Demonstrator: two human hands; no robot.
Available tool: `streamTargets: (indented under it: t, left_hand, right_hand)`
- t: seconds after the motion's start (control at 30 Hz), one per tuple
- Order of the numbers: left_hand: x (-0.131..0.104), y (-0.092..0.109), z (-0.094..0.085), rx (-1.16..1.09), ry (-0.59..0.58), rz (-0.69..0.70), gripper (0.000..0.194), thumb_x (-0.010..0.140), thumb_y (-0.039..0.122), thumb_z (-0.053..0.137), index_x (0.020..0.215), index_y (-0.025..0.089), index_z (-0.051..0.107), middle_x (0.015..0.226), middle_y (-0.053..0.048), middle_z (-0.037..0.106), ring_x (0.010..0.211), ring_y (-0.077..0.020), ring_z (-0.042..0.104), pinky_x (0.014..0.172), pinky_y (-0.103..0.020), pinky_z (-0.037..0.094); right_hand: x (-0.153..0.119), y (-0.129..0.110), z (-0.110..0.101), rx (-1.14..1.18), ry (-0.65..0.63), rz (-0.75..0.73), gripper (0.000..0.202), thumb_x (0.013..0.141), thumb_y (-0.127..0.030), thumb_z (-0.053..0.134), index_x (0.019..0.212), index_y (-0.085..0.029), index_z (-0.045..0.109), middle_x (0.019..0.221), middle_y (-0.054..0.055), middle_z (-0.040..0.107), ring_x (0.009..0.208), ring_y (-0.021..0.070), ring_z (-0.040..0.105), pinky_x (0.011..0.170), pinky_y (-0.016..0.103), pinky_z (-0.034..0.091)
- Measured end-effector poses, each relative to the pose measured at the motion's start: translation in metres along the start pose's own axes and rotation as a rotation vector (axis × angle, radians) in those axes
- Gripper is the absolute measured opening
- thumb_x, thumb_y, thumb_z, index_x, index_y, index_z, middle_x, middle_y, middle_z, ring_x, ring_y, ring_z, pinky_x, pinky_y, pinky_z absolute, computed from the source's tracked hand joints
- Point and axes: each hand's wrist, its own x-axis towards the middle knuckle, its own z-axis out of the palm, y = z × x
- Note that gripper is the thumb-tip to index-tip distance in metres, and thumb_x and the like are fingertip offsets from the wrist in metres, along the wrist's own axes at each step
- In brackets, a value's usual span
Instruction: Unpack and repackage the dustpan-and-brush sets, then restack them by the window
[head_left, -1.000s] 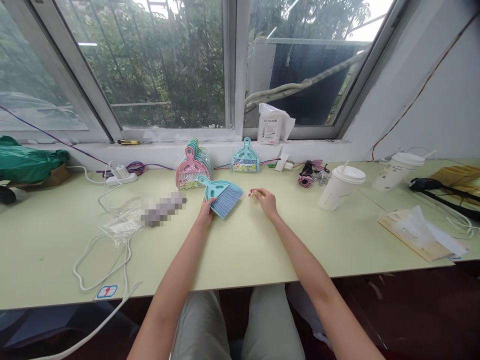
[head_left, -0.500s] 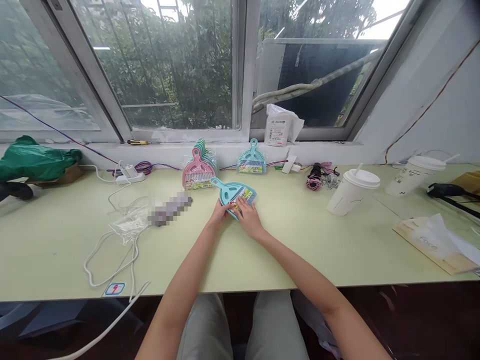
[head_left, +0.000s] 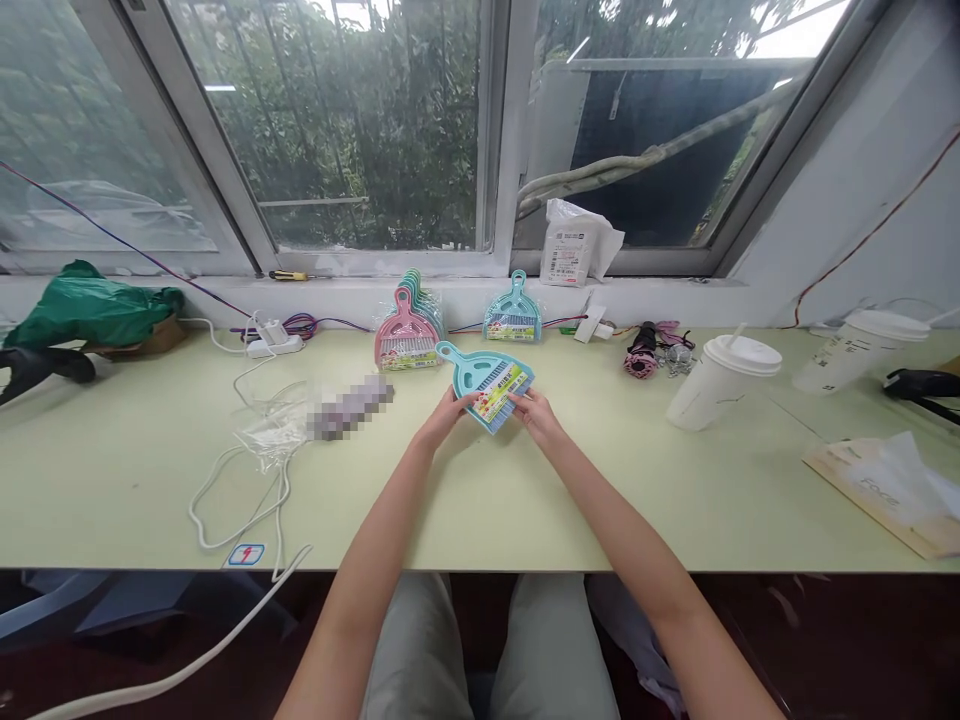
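Observation:
A teal dustpan and brush set [head_left: 475, 376] with a colourful paper label is held tilted above the table, its looped handle pointing up and left. My left hand [head_left: 445, 416] grips its lower left edge, thumb on the front. On the opposite side, my right hand [head_left: 535, 416] pinches the lower right edge by the bristles and label. Behind stands a row of wrapped sets, with a pink dustpan set [head_left: 405, 332] in front and teal ones at its back. Another teal dustpan set [head_left: 513, 312] leans against the wall below the window.
Two white paper cups [head_left: 721, 385] with straws stand on the right, near a tissue pack [head_left: 881, 492]. A power strip [head_left: 274, 344], white cable [head_left: 198, 512] and crumpled clear plastic [head_left: 271, 428] lie on the left. A green bag [head_left: 97, 308] sits at the far left.
My right hand has moved from across the label to the set's right edge, uncovering the label. The view has shifted slightly.

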Motion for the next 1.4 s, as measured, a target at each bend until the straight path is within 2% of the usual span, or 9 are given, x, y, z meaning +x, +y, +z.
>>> streamTargets:
  t: [0.07, 0.23, 0.33, 0.4, 0.6, 0.9, 1.07, 1.23, 1.4]
  left_hand:
    - [-0.002, 0.008, -0.013, 0.282, 0.171, 0.06, 0.036, 0.085, 0.037, 0.053, 0.117, 0.021, 0.059, 0.119, -0.009, 0.063, 0.121, -0.028, 0.051, 0.106, -0.047, 0.036]
    - [-0.017, 0.02, -0.071, 1.104, 0.923, 0.033, 0.042, 0.088, 0.029, 0.045, 0.127, 0.016, 0.054, 0.147, -0.016, 0.038, 0.141, -0.033, 0.022, 0.112, -0.057, 0.014]
    - [-0.031, 0.016, -0.11, 1.266, 1.193, -0.15, 0.054, 0.087, 0.032, 0.044, 0.135, 0.008, 0.043, 0.15, -0.024, 0.027, 0.141, -0.0381, 0.016, 0.108, -0.062, 0.013]
    - [-0.036, 0.011, -0.128, 1.269, 1.279, -0.258, 0.06, 0.087, 0.034, 0.044, 0.139, 0.004, 0.036, 0.144, -0.028, 0.035, 0.137, -0.0396, 0.026, 0.106, -0.062, 0.017]
    - [-0.036, 0.004, -0.141, 1.37, 1.046, -0.31, 0.047, 0.081, 0.021, 0.049, 0.128, 0.014, 0.05, 0.105, -0.015, 0.068, 0.104, -0.0301, 0.06, 0.104, -0.05, 0.026]
    - [-0.025, 0.028, -0.096, 1.224, 0.634, 0.283, 0.047, 0.076, 0.005, 0.043, 0.11, 0.03, 0.063, 0.095, 0.002, 0.073, 0.105, -0.0203, 0.058, 0.115, -0.049, -0.002]
    - [-0.026, 0.031, -0.093, 1.18, 0.452, 0.279, 0.048, 0.07, 0.0, 0.041, 0.091, 0.032, 0.071, 0.092, 0.003, 0.072, 0.107, -0.0191, 0.056, 0.114, -0.055, -0.008]
    - [-0.023, 0.019, -0.09, 1.366, 0.457, 0.177, 0.046, 0.063, -0.004, 0.04, 0.075, 0.026, 0.073, 0.091, -0.005, 0.07, 0.114, -0.0235, 0.051, 0.112, -0.058, -0.008]
    - [-0.013, 0.003, -0.063, 1.426, 0.584, 0.12, 0.031, 0.082, 0.02, 0.046, 0.101, 0.02, 0.069, 0.108, -0.011, 0.066, 0.109, -0.0287, 0.051, 0.104, -0.051, 0.025]
  right_hand:
    - [0.001, -0.004, -0.005, 0.065, 0.013, -0.022, 0.029, 0.067, -0.014, 0.073, 0.094, -0.018, 0.062, 0.097, 0.004, 0.072, 0.092, 0.0194, 0.069, 0.091, 0.035, 0.056]
    - [0.003, -0.01, -0.014, 0.14, 0.021, -0.06, 0.031, 0.064, -0.011, 0.076, 0.091, -0.019, 0.063, 0.092, 0.003, 0.073, 0.089, 0.0188, 0.07, 0.086, 0.032, 0.059]
    - [0.005, -0.008, -0.017, 0.147, 0.032, -0.048, 0.03, 0.063, -0.011, 0.076, 0.089, -0.019, 0.063, 0.093, 0.003, 0.073, 0.088, 0.0187, 0.07, 0.084, 0.03, 0.059]
    - [0.006, -0.006, -0.018, 0.14, 0.026, -0.04, 0.03, 0.063, -0.011, 0.076, 0.09, -0.019, 0.064, 0.094, 0.003, 0.074, 0.087, 0.0193, 0.071, 0.082, 0.031, 0.06]
    - [0.007, 0.0, -0.018, 0.122, 0.011, -0.027, 0.029, 0.064, -0.013, 0.076, 0.09, -0.019, 0.064, 0.091, 0.003, 0.074, 0.085, 0.0208, 0.071, 0.081, 0.035, 0.061]
    - [0.009, -0.001, -0.022, 0.128, 0.072, -0.036, 0.024, 0.067, -0.008, 0.07, 0.088, -0.018, 0.064, 0.089, 0.003, 0.074, 0.082, 0.0184, 0.071, 0.078, 0.031, 0.061]
    - [0.011, -0.008, -0.029, 0.158, 0.125, -0.073, 0.023, 0.067, -0.008, 0.069, 0.087, -0.019, 0.063, 0.089, 0.003, 0.074, 0.085, 0.0183, 0.071, 0.079, 0.031, 0.06]
    - [0.011, -0.015, -0.035, 0.167, 0.152, -0.08, 0.023, 0.068, -0.006, 0.068, 0.087, -0.019, 0.063, 0.091, 0.002, 0.073, 0.086, 0.0173, 0.07, 0.081, 0.029, 0.059]
    - [0.013, -0.016, -0.037, 0.114, 0.112, -0.039, 0.022, 0.069, -0.006, 0.067, 0.086, -0.018, 0.064, 0.091, 0.003, 0.074, 0.083, 0.0173, 0.071, 0.08, 0.03, 0.06]
